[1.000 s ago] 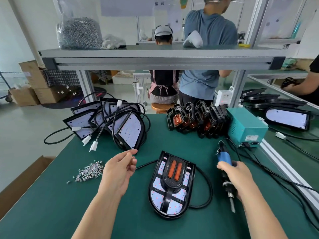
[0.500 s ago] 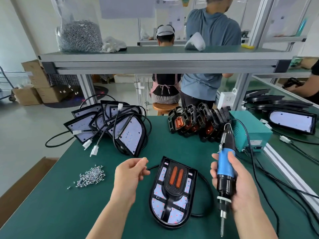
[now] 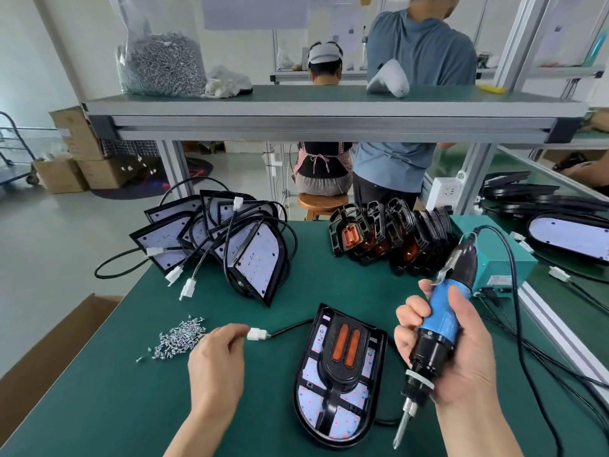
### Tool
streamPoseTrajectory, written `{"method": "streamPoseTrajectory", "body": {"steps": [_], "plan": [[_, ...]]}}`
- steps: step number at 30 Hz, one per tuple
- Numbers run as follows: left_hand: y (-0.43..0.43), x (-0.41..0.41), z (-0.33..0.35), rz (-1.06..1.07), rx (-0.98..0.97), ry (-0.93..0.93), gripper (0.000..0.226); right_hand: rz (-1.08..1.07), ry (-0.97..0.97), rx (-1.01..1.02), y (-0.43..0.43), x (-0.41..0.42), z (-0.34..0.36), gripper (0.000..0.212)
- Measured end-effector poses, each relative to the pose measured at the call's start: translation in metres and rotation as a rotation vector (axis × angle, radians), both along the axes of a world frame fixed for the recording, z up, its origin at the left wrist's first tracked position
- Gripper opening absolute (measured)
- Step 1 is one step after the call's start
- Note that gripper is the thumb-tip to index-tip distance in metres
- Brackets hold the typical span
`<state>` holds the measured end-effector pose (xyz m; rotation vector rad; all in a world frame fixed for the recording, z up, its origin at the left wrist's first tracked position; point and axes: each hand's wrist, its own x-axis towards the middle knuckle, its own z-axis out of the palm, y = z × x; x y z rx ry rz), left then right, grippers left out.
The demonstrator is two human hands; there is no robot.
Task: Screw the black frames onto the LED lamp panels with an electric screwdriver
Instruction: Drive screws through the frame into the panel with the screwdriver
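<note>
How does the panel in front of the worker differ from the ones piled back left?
The front panel lies flat; the piled panels lean on edge against each other. The front panel carries a black frame with orange inserts; the piled panels show bare LED faces. The left hand pinches the front panel's connector; the piled panels' connectors lie loose. Both have black cables.

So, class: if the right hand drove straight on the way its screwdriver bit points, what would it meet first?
Probably the green mat just right of the lamp panel, not the panel itself; depth is unclear.
</note>
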<state>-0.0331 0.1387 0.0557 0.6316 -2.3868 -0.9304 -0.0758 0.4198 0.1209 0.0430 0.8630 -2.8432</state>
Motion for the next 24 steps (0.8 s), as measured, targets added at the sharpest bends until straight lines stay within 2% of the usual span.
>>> {"method": "streamPoseTrajectory", "body": {"steps": [2, 6, 8, 13, 19, 24], "plan": [[0.015, 0.005, 0.012, -0.048, 0.31, 0.066, 0.028, -0.017, 0.004, 0.016, -0.006, -0.003, 0.005, 0.031], [0.054, 0.01, 0.036, -0.232, 1.183, 0.08, 0.023, -0.137, 0.016, 0.211, -0.014, -0.011, 0.021, 0.043], [0.069, 0.013, 0.046, -0.295, 1.421, 0.046, 0.024, -0.159, 0.028, 0.203, -0.015, -0.014, 0.03, 0.045], [0.094, 0.02, 0.062, -0.369, 1.599, -0.041, 0.019, -0.148, 0.065, 0.056, -0.016, -0.013, 0.049, 0.022], [0.104, 0.028, 0.066, -0.325, 1.749, -0.122, 0.014, -0.491, 0.179, 0.098, -0.025, -0.006, 0.063, 0.03], [0.105, 0.025, 0.066, -0.289, 1.846, -0.144, 0.013, -0.619, 0.229, 0.153, -0.033, -0.001, 0.066, 0.015]]}}
